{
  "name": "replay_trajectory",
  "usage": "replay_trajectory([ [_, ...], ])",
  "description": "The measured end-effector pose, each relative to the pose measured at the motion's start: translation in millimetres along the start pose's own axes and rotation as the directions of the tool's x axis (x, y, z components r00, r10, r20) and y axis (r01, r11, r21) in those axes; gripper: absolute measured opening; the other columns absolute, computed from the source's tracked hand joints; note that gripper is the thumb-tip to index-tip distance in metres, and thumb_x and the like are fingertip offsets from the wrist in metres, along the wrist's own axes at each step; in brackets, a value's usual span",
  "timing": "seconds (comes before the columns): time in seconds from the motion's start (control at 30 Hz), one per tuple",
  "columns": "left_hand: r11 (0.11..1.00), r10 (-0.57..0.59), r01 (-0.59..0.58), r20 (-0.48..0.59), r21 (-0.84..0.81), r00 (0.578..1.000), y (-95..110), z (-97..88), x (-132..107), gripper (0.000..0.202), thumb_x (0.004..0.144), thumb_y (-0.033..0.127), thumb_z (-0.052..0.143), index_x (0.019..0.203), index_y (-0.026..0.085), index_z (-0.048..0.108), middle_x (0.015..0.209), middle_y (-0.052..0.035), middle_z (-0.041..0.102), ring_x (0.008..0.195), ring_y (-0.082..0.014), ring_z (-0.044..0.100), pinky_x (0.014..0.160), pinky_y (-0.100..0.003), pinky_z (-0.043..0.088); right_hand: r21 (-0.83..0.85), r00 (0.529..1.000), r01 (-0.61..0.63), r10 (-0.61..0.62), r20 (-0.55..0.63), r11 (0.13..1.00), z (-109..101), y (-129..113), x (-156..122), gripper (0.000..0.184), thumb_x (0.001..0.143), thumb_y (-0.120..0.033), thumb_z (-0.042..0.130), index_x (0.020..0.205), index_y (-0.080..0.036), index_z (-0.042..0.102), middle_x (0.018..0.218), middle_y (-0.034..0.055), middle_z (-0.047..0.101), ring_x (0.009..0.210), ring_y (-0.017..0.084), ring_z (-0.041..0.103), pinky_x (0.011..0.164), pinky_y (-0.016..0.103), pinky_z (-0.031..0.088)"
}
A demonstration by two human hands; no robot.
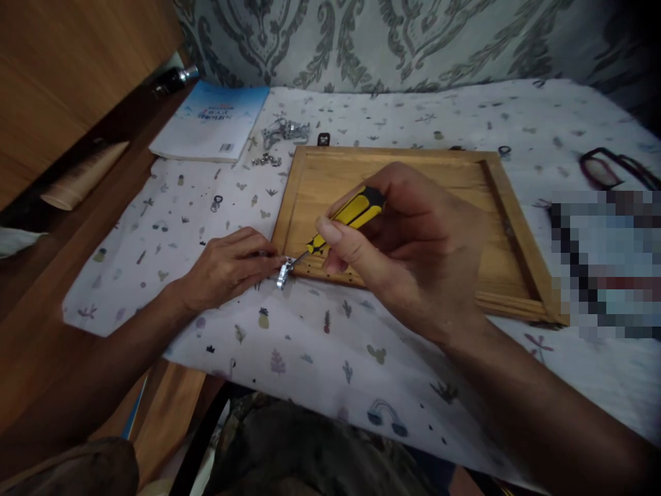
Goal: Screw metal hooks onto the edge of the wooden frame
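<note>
My right hand (413,241) is closed around a yellow and black screwdriver (356,210), its shaft slanting down to the left. The screwdriver's tip meets a small silvery, hinge-like metal fitting (282,274) at the near left corner of a wooden frame panel (521,231). From the left, my left hand (235,265) pinches the fitting against that corner, fingers pressed together. Small dark holes dot the frame's near edge beside the fitting. Whether a screw sits under the tip is too small to tell.
Beyond the panel lie a heap of similar metal fittings (286,131) and a small pile of screws (267,160). A blue and white book (211,124) rests at the back left, glasses (602,169) on the right. A patterned cloth (310,344) covers the table; a tube (82,176) lies left.
</note>
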State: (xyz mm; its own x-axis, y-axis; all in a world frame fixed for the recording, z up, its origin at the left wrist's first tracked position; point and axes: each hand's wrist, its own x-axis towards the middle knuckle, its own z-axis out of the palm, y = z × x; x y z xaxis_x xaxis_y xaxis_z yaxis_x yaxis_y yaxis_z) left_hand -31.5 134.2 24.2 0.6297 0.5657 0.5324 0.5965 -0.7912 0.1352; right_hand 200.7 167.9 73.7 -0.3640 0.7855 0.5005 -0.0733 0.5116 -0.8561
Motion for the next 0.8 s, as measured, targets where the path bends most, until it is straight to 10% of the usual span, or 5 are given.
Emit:
replay_trajectory([
  [0.8,1.000,-0.001,0.001,-0.006,0.008,1.000,-1.3,0.7,-2.1,0.018,0.091,0.017,0.066,0.109,0.017,0.066,0.096,-0.0086,0.070,0.090,-0.0185,0.065,0.076,-0.032,0.056,0.035,1.000,0.029,-0.029,-0.006,0.999,1.8,6.2,-0.1,0.025,0.083,-0.043,0.077,0.085,-0.025,0.059,0.078,-0.0053,0.064,0.050,0.008,0.060,0.043,0.020,0.054],
])
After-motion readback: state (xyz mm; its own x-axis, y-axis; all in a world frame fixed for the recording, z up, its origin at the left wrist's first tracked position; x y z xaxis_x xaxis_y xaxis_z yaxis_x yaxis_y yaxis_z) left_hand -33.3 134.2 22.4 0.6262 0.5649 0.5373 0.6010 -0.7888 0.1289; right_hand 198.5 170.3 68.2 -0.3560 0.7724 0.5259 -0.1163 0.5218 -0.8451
